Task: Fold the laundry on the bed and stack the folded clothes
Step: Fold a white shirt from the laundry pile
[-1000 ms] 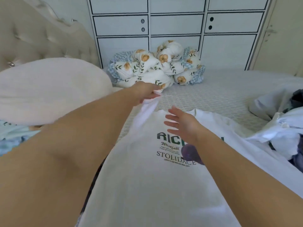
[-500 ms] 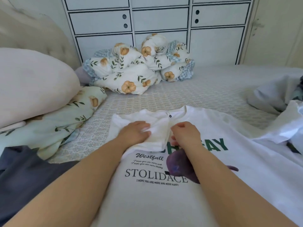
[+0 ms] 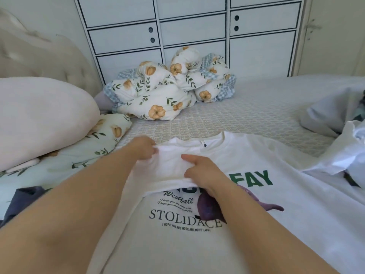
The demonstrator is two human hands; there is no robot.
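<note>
Forearms, two of them, reach out over one white T-shirt point(image 3: 177, 244) spread front-up on the bed point(image 3: 246, 113). Its print reads "Westfall", "STOLIDACE" and "I HOPE YOU ARE MORE AND MORE HAPPY", with green letters "FAY" to the right of the hands and a purple figure partly under the right wrist. One sleeve point(image 3: 167, 169) is folded over the shirt's chest; the left hand point(image 3: 145, 148) pinches its far corner with curled fingers, and the right hand point(image 3: 201, 171) grips its near edge, index finger stretched along the cloth. Left of the shirt lie one dark blue garment point(image 3: 21, 202), one floral pillow point(image 3: 79, 153) and one plain cream pillow point(image 3: 39, 119). Right of the shirt sits a heap of unfolded laundry point(image 3: 345, 135). Beyond the shirt, the patterned grey bed cover runs to one bunched floral quilt point(image 3: 169, 89) against a white panelled wardrobe point(image 3: 193, 26).
</note>
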